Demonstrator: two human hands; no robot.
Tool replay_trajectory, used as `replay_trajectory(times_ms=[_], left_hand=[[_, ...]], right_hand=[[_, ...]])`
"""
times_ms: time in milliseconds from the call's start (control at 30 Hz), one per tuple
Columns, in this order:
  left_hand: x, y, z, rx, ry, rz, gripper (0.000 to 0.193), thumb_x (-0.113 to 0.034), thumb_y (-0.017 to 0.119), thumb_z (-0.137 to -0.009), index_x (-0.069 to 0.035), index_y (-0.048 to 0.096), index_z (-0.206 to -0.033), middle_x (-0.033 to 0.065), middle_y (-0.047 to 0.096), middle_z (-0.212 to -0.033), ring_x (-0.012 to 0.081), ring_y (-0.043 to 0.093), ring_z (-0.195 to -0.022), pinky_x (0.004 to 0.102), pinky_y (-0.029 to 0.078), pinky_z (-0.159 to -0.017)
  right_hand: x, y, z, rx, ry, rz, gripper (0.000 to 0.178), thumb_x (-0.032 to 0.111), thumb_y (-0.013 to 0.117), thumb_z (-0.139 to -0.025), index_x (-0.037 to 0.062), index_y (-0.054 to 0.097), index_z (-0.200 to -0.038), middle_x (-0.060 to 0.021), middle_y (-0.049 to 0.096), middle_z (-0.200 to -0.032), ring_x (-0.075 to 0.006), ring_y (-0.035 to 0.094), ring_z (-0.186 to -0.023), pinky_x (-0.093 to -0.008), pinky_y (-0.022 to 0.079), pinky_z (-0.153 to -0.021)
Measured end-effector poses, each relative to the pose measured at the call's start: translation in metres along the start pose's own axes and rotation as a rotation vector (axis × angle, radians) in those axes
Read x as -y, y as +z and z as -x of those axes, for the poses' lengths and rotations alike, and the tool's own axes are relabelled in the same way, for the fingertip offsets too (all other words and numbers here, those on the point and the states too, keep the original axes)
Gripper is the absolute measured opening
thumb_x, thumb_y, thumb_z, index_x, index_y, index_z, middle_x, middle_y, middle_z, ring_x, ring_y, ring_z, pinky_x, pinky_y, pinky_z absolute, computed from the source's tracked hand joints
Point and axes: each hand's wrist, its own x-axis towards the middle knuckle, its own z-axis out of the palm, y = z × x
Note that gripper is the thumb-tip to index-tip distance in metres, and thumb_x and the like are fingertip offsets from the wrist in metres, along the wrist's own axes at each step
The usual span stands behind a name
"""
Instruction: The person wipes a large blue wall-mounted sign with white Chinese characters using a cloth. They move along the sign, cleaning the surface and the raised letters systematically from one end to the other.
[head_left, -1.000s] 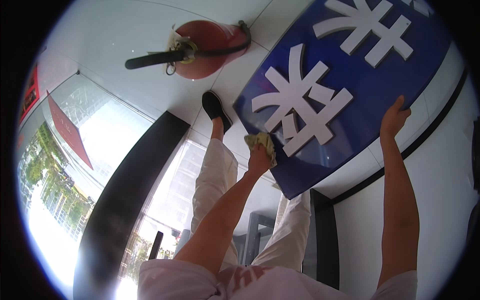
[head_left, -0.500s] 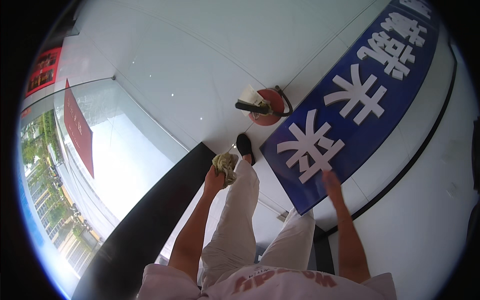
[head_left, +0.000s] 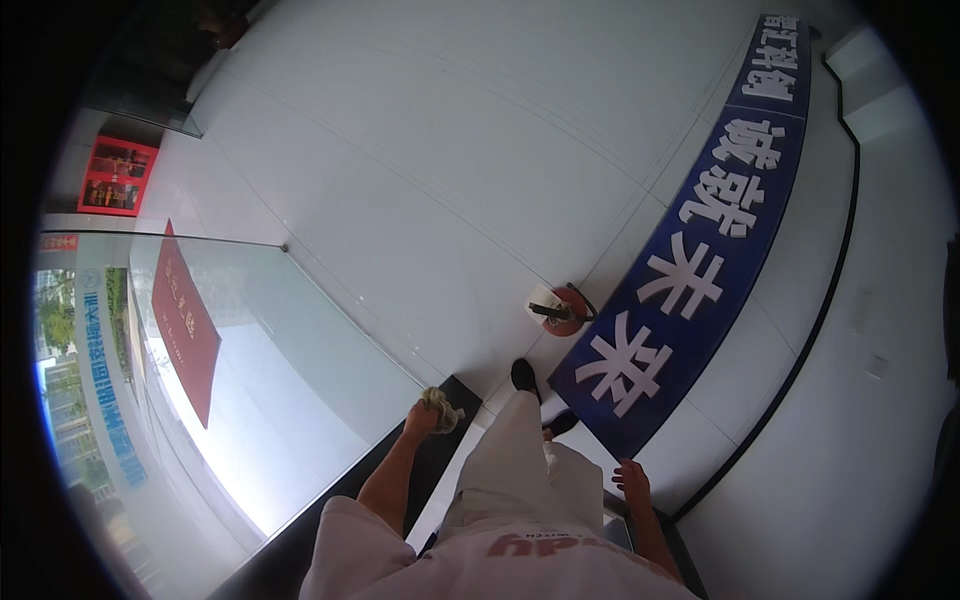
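"Well, can you tell me please, how are the two hands?"

"The left hand (head_left: 420,422) is closed around a crumpled, yellowish-green cloth (head_left: 441,409). Taking the blue sign board (head_left: 703,246) as landmark, this cloth is to the left of its lower end, well apart from it. The right hand (head_left: 630,478) is released, with fingers loosely parted and a little bent. It is just beside the lowest corner of the board; whether it touches, I cannot tell."

"And which writing do you see?"

"The board carries a line of big, white, raised characters along its length. Far to the left of the board, a red sign (head_left: 187,327) on the glass shows pale, smaller writing, and blue characters (head_left: 112,375) are beyond it. Below the board, the pale shirt (head_left: 470,565) of the person has red letters, partly hidden by folds."

"What is nearest to the board?"

"A red fire extinguisher (head_left: 567,311), which stands just at the left of its lower part."
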Motion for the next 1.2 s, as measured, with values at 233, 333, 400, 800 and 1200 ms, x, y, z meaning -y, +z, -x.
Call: replay_trajectory(times_ms=[233, 333, 400, 800, 1200], left_hand=[[-0.016, -0.033, -0.010, -0.026, 0.040, -0.040, 0.041, -0.028, 0.054, -0.081, -0.001, 0.064, -0.110, 0.0206, 0.069, -0.098, 0.0349, 0.070, -0.081, 0.0456, 0.058, -0.067], [-0.054, -0.079, 0.009, -0.009, -0.064, 0.048, 0.042, -0.025, 0.058, -0.075, 0.002, 0.065, -0.107, 0.0226, 0.070, -0.095, 0.0370, 0.070, -0.087, 0.0445, 0.058, -0.074], [-0.048, -0.102, -0.028, 0.062, 0.045, -0.047, 0.041, -0.025, 0.057, -0.076, 0.001, 0.065, -0.107, 0.0211, 0.070, -0.097, 0.0366, 0.069, -0.087, 0.0437, 0.058, -0.071], [-0.318, -0.292, -0.217, 0.169, 0.442, -0.443, 0.034, -0.013, 0.054, -0.080, 0.004, 0.062, -0.109, 0.0208, 0.067, -0.100, 0.0311, 0.067, -0.088, 0.0456, 0.053, -0.069], [-0.533, -0.323, -0.226, 0.277, 0.614, -0.256, 0.031, -0.013, 0.051, -0.087, -0.003, 0.062, -0.115, 0.0071, 0.064, -0.085, 0.0181, 0.059, -0.067, 0.0367, 0.049, -0.057]], right_hand=[[-0.072, -0.030, -0.002, 0.014, 0.231, -0.289, 0.040, 0.038, 0.056, -0.095, 0.0094, 0.054, -0.122, -0.0121, 0.067, -0.099, -0.0254, 0.068, -0.078, -0.0364, 0.053, -0.066], [-0.081, -0.043, 0.019, -0.180, 0.320, -0.210, 0.033, 0.031, 0.053, -0.095, 0.0114, 0.054, -0.122, -0.0132, 0.066, -0.098, -0.0274, 0.068, -0.078, -0.0405, 0.052, -0.064], [-0.106, -0.035, 0.017, -0.260, 0.290, -0.255, 0.027, 0.028, 0.052, -0.094, 0.0108, 0.056, -0.115, -0.0133, 0.066, -0.093, -0.0263, 0.066, -0.072, -0.0389, 0.049, -0.057], [0.076, 0.192, -0.016, -0.318, 0.052, -0.990, 0.040, 0.034, 0.060, -0.092, 0.0072, 0.056, -0.122, -0.0121, 0.068, -0.102, -0.0250, 0.068, -0.087, -0.0380, 0.055, -0.073], [0.093, 0.355, -0.111, -0.394, 0.114, -1.338, 0.036, 0.036, 0.059, -0.092, 0.0105, 0.058, -0.118, -0.0097, 0.069, -0.094, -0.0204, 0.068, -0.079, -0.0357, 0.055, -0.065]])
